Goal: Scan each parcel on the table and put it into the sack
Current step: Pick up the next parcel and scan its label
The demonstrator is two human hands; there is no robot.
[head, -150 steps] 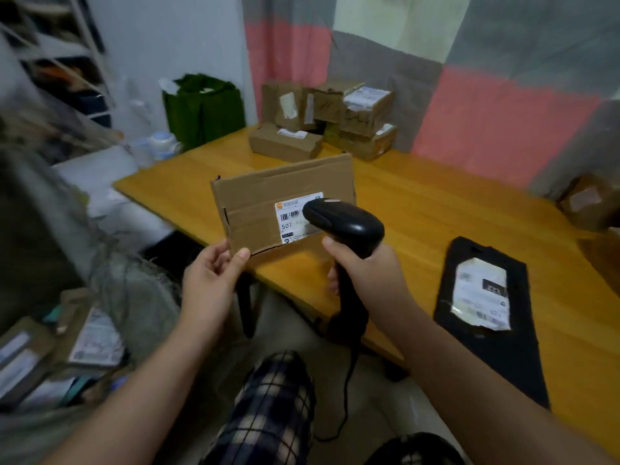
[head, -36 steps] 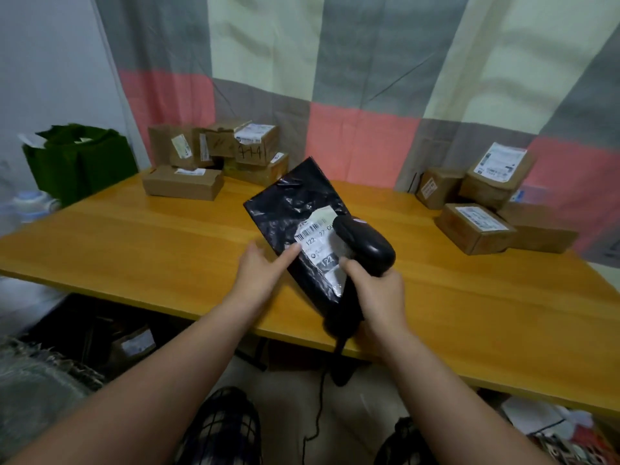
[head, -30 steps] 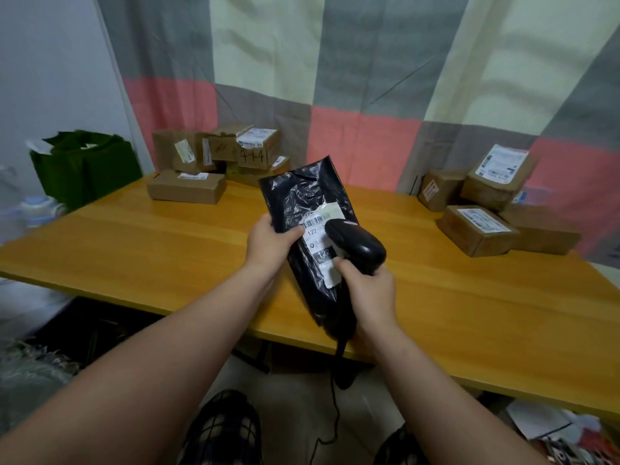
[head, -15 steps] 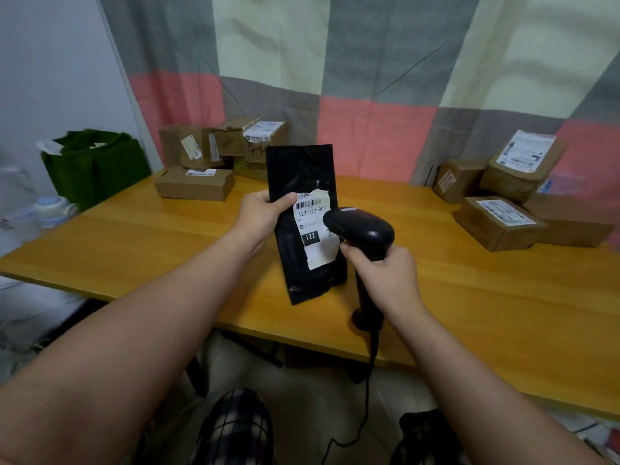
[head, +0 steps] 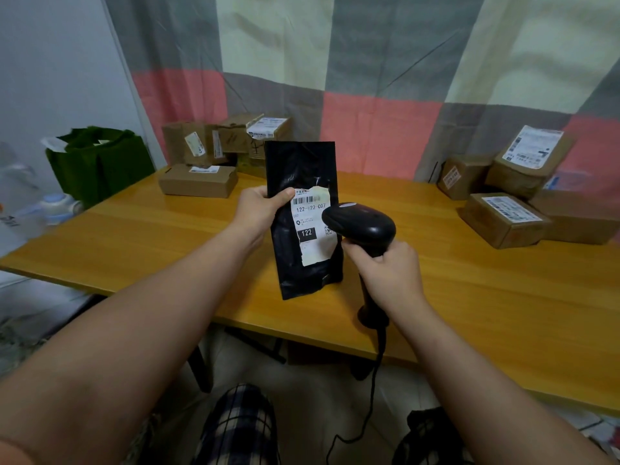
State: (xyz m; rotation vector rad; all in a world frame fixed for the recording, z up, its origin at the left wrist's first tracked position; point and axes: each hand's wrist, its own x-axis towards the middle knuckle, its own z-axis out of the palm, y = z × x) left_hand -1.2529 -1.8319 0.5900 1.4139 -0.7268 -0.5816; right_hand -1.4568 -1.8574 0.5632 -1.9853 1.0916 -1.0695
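A black plastic parcel [head: 295, 176] with a white barcode label stands upright above the wooden table [head: 486, 297]. My left hand [head: 260, 211] grips its left edge, thumb on the label's corner. My right hand [head: 389, 273] holds a black corded barcode scanner [head: 360, 224] by the handle; the scanner's head sits just in front of the label's right side. Cardboard parcels are piled at the back left [head: 198, 179] and at the back right [head: 503, 219] of the table. No sack shows in this view.
A green fabric bag [head: 97, 162] stands off the table's left end, with a blurred plastic bottle [head: 57, 206] in front of it. A patchwork curtain [head: 369, 62] hangs behind the table. The scanner's cable drops to the floor between my knees.
Five seconds ago I held a cardboard box at the scanner. Over the last second the black parcel has been turned from tilted to upright, label facing me, with the scanner kept at its label.
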